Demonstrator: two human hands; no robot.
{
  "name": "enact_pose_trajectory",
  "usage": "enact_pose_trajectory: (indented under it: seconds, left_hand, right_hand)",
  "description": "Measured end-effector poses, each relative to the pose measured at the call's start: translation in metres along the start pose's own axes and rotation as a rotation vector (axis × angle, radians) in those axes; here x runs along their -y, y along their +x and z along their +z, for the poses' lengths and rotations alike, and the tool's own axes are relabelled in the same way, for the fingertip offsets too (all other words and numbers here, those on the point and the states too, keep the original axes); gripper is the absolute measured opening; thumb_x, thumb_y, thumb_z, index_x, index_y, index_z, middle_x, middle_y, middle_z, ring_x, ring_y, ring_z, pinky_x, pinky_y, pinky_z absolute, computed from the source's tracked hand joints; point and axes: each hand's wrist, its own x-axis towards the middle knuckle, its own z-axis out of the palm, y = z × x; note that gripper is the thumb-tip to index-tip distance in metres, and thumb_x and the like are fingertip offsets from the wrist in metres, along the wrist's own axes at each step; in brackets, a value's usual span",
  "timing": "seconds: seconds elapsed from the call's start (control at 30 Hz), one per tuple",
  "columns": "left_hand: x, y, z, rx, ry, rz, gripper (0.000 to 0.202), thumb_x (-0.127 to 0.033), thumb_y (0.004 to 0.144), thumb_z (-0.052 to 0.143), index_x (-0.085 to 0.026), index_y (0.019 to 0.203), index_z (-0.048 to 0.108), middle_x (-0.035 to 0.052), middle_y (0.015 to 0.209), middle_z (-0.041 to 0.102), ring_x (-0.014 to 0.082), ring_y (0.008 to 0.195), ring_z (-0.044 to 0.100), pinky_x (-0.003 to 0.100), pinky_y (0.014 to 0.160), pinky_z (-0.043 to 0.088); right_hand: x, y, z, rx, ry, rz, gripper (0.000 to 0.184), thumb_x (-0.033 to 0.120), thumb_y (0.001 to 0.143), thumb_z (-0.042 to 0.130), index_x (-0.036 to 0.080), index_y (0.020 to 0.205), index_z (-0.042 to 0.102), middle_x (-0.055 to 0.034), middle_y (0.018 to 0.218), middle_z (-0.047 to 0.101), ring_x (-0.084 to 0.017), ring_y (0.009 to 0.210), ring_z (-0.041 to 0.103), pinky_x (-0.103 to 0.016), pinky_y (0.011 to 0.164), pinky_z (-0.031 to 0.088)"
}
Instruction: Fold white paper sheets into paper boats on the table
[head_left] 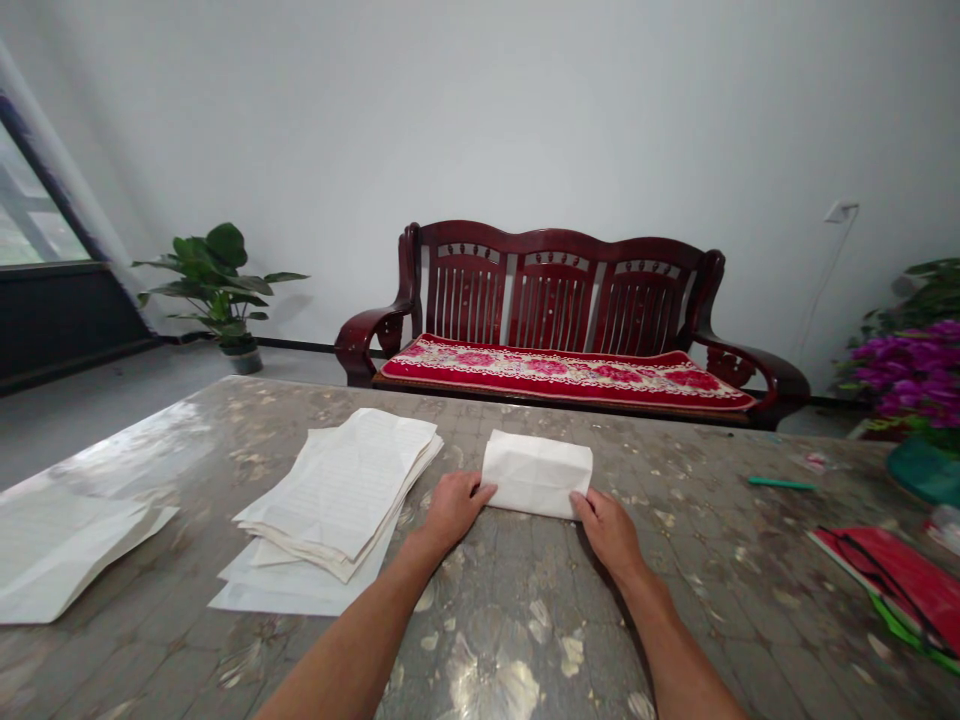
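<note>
Your left grip (453, 510) and right grip (610, 531) pinch creased, folded paper (537, 472); well to their right, a teal pot (924, 472) holds purple flowers (911, 370).

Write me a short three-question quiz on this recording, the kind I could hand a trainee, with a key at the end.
1. True or false: the left hand and the right hand both touch the same white paper.

2. Multiple choice: what colour is the pen lying on the table beyond the right hand, toward the picture's right side?
a) orange
b) green
c) black

3. Fill the gap: the paper stack nearest the left hand lies to the ___ of that hand.

Key:
1. True; each hand has its thumb on one lower corner.
2. b) green.
3. left.
</note>
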Motion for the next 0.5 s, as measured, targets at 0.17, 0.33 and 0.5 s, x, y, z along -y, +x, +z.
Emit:
enact_pose_trajectory:
  seconds: [0.17,0.33,0.5]
  left_hand:
    - [-0.007,-0.001,0.001,-0.021,0.005,-0.108,0.017,-0.035,0.09,0.06,-0.019,0.09,0.066,-0.0004,0.074,0.066,0.0165,0.074,0.062,0.025,0.066,0.033]
    - [-0.013,-0.006,-0.001,-0.039,-0.041,-0.132,0.045,-0.029,0.089,0.062,-0.02,0.132,0.053,-0.0008,0.079,0.07,0.0197,0.085,0.067,0.027,0.077,0.04]
    - [-0.016,-0.01,-0.001,-0.04,0.01,-0.092,0.061,-0.028,0.089,0.059,-0.016,0.145,0.04,0.003,0.085,0.073,0.0243,0.093,0.067,0.032,0.084,0.042]
  right_hand:
    - [0.012,0.003,-0.001,0.046,-0.193,0.091,0.04,0.044,0.1,0.035,0.021,0.092,0.067,-0.0076,0.087,0.07,-0.019,0.081,0.063,-0.025,0.066,0.036]
    - [0.017,0.004,0.0,0.039,-0.182,0.164,0.037,0.042,0.098,0.042,0.022,0.122,0.061,-0.0084,0.098,0.071,-0.022,0.092,0.064,-0.027,0.071,0.04]
    - [0.018,0.003,0.0,0.027,-0.116,0.165,0.055,0.039,0.095,0.046,0.02,0.147,0.042,-0.0077,0.096,0.072,-0.024,0.092,0.066,-0.031,0.075,0.044]
